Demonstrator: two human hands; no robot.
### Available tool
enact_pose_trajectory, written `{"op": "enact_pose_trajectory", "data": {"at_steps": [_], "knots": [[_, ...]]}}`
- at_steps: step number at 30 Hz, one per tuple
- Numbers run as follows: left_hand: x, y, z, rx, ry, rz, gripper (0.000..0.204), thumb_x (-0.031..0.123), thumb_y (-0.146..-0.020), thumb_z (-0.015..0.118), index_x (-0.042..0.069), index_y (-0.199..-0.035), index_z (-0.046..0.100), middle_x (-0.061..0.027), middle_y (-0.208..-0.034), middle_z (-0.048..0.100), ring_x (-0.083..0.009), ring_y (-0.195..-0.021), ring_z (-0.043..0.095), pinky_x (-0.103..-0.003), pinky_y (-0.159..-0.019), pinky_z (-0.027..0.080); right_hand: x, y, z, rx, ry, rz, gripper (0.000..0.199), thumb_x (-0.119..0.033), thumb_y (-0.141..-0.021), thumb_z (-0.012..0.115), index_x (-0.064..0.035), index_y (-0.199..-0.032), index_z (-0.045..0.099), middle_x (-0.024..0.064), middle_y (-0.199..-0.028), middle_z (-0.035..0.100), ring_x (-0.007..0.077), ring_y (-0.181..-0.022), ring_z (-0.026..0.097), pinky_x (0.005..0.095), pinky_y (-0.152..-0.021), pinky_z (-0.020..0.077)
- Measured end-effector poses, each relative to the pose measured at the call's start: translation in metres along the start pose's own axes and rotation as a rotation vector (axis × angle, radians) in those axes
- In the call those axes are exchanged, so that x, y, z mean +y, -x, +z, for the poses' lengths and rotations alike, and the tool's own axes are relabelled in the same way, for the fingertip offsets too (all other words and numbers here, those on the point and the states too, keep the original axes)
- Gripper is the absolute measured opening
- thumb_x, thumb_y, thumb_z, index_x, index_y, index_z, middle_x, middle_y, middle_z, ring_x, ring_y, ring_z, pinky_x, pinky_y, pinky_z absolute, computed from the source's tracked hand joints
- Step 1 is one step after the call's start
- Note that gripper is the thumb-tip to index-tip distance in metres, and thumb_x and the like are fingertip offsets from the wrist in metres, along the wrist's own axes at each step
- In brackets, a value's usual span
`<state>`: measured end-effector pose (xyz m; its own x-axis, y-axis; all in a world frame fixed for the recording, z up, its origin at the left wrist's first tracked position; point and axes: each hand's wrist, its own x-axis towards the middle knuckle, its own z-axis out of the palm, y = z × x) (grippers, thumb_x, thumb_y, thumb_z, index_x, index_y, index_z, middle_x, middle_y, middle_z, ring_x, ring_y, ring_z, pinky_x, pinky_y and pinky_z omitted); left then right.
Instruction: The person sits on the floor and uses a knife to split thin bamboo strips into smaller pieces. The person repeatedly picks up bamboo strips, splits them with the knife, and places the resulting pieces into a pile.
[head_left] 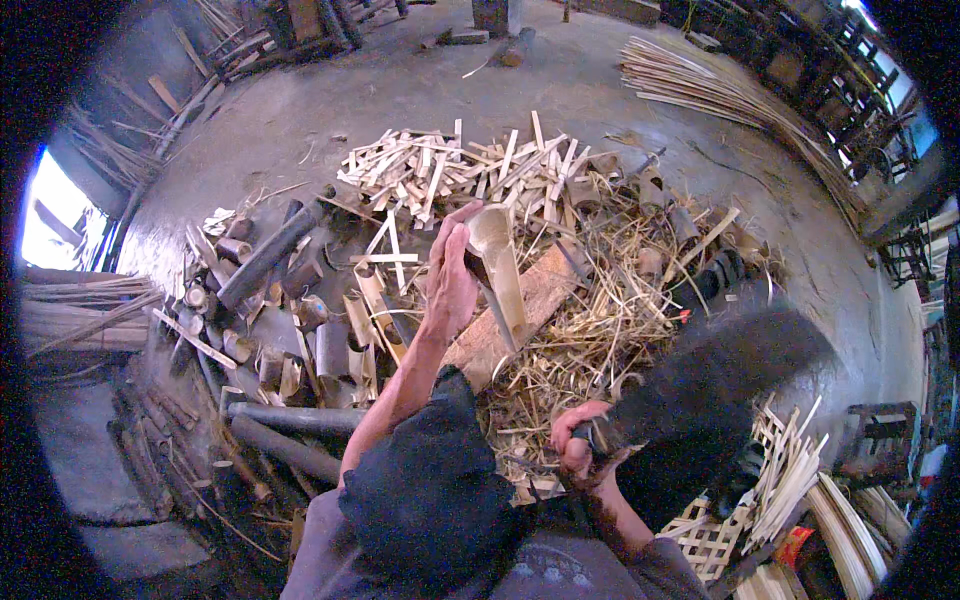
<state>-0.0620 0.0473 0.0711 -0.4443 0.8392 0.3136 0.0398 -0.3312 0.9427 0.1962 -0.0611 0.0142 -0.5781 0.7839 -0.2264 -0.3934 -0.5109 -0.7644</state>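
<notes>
My left hand (pixel 450 275) grips a split half-tube of pale bamboo (pixel 497 270), held upright with its lower end on a wooden chopping block (pixel 540 295). My right hand (pixel 578 447) is closed on the handle of a broad dark chopping blade (pixel 720 375), which is blurred and raised to the right of the block. The blade is apart from the bamboo.
Split bamboo sticks (pixel 470 170) lie heaped beyond the block. Short bamboo tube sections and dark poles (pixel 270 255) crowd the left. Shavings (pixel 590 340) cover the floor around the block. Long strips (pixel 720 90) lie at far right; woven lattice (pixel 720 520) sits by my right knee.
</notes>
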Motion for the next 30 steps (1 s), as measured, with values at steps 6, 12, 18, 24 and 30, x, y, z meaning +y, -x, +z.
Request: {"op": "enact_pose_trajectory", "data": {"at_steps": [6, 12, 18, 24, 30], "knots": [[-0.009, -0.003, -0.001, -0.007, -0.112, 0.078, 0.041, 0.028, -0.098, 0.034, -0.001, -0.119, 0.053, -0.0098, -0.116, 0.055, -0.0181, -0.107, 0.049, -0.029, -0.097, 0.035, 0.018, -0.015, -0.007, 0.223, 0.984, -0.052, 0.021, -0.019, -0.089, 0.062, 0.0009, -0.091, 0.054, 0.0035, -0.066, 0.054, 0.0127, -0.06, 0.047, 0.0278, -0.056, 0.0401], [-0.002, -0.022, -0.019, -0.061, 0.212, -0.131, 0.029, 0.019, -0.087, 0.062, -0.001, -0.108, 0.061, -0.0072, -0.103, 0.064, -0.017, -0.094, 0.059, -0.031, -0.078, 0.049, 0.034, 0.017, -0.051, 0.276, 1.159, -0.06, 0.02, -0.019, -0.089, 0.062, -0.0008, -0.097, 0.059, 0.0011, -0.067, 0.055, 0.0101, -0.058, 0.047, 0.0261, -0.053, 0.0396], [-0.009, -0.031, -0.029, -0.28, 0.21, -0.212, 0.041, 0.036, -0.088, 0.063, -0.002, -0.103, 0.067, -0.0052, -0.097, 0.066, -0.0117, -0.09, 0.058, -0.026, -0.083, 0.046, -0.024, 0.002, -0.021, 0.256, 0.867, -0.458, 0.026, -0.019, -0.084, 0.063, 0.0008, -0.099, 0.056, 0.0039, -0.069, 0.057, 0.0071, -0.06, 0.05, 0.0239, -0.054, 0.042], [-0.011, -0.033, -0.012, -0.415, 0.214, -0.247, 0.034, 0.031, -0.086, 0.067, 0.001, -0.103, 0.069, -0.0022, -0.092, 0.068, -0.0095, -0.088, 0.058, -0.024, -0.081, 0.045, -0.018, -0.022, -0.051, 0.336, 1.203, -0.307, 0.029, -0.027, -0.085, 0.063, 0.0009, -0.093, 0.058, 0.0039, -0.062, 0.054, 0.0134, -0.053, 0.046, 0.0275, -0.052, 0.0398], [-0.009, -0.043, -0.005, -0.423, 0.039, -0.155, 0.036, 0.033, -0.084, 0.068, 0.0, -0.1, 0.07, -0.0026, -0.092, 0.068, -0.0101, -0.088, 0.057, -0.026, -0.084, 0.043, -0.023, -0.024, -0.065, 0.45, 1.53, -0.345, 0.028, -0.027, -0.084, 0.065, -0.0021, -0.094, 0.058, 0.0119, -0.068, 0.062, 0.0258, -0.064, 0.063, 0.0384, -0.059, 0.047]]}}
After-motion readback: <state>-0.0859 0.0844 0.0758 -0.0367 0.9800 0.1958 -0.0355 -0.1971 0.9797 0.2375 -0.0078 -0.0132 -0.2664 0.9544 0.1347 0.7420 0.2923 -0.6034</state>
